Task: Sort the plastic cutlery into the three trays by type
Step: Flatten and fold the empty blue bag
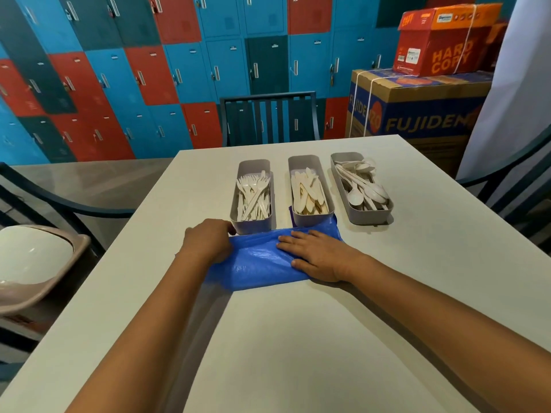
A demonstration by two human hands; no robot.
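We press a blue bag (262,260) flat: right hand (316,254) open-palmed, left hand (208,239) pinching its edge. Three trays (311,217) hold sorted cutlery.

A blue plastic bag (262,263) lies on the white table (298,338), lockers (134,70) and stacked cartons (417,108) behind

Locker room, coloured lockers (179,70), stacked boxes (417,105)

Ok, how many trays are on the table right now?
3, in a row beyond the hands: the fork tray on the left, the knife tray in the middle, the spoon tray on the right. None look hidden.
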